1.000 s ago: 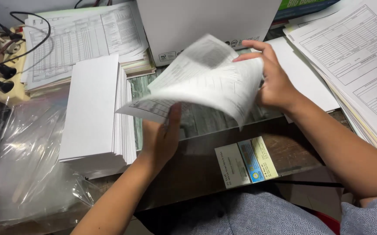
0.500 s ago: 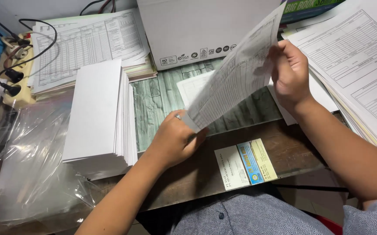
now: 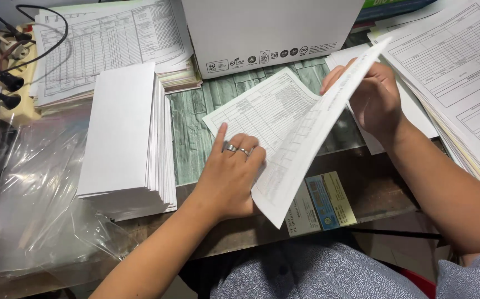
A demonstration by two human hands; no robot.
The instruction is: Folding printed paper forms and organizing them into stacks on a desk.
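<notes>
Two hands of mine work one printed form. Far left lies crumpled clear plastic wrap [image 3: 35,210], then a stack of white envelopes [image 3: 126,138] on the desk. My left hand [image 3: 231,177], rings on two fingers, presses flat with fingers spread on the lower half of the printed form [image 3: 284,133], which lies on the green mat [image 3: 193,133]. My right hand [image 3: 376,99] pinches the form's upper edge, lifting it over. Further right sits a pile of forms [image 3: 456,72].
</notes>
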